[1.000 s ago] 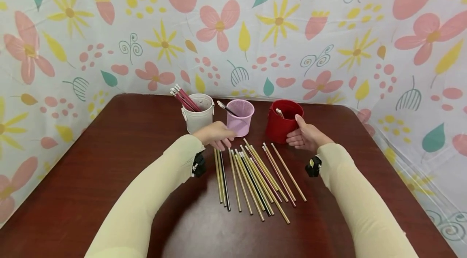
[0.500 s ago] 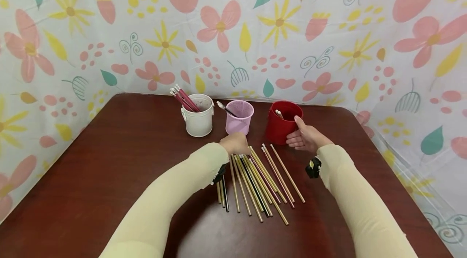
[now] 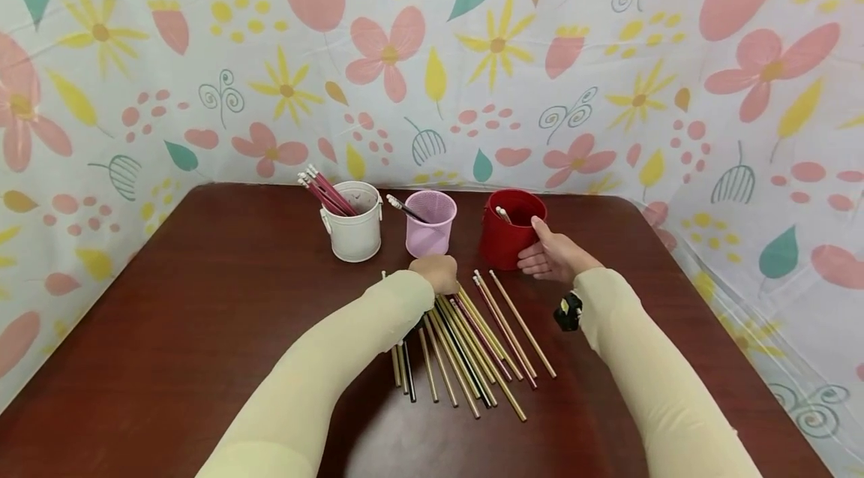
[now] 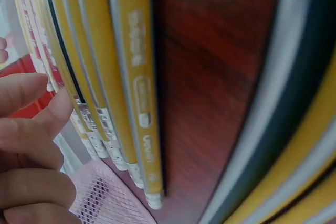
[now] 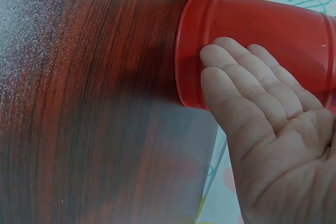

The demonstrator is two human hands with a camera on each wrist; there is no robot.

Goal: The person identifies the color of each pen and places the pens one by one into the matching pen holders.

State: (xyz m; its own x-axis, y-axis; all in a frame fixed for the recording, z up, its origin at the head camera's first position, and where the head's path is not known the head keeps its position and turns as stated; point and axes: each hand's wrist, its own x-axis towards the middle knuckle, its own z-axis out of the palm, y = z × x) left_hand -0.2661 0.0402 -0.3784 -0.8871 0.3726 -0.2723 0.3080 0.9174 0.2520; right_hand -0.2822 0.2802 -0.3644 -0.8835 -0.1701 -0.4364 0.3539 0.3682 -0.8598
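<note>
My left hand [image 3: 435,273] is over the eraser ends of a row of loose pencils [image 3: 459,369], mostly gold, with some black and dark red. In the left wrist view, its thumb and index finger are apart beside the erasers of yellow pencils [image 4: 134,77]. The other fingers bend inward, and I see nothing held between them. With my right hand [image 3: 556,254] I touch the side of a red bucket [image 3: 499,249], thumb at its rim. In the right wrist view, the fingers [image 5: 231,90] lie nearly straight along its wall. A few pencils [image 3: 502,214] stick up inside it.
A white bucket [image 3: 355,238] holding dark red pencils [image 3: 331,193] stands at the back left. Between the two buckets is a pink mesh cup [image 3: 428,244] with black pencils [image 3: 407,209]. A patterned cloth [image 3: 499,118] hangs behind the dark wooden table [image 3: 202,298].
My left hand has moved right, from beside the white bucket to over the eraser ends of the pencils, and its fingers have turned down. My right hand stays at the red bucket.
</note>
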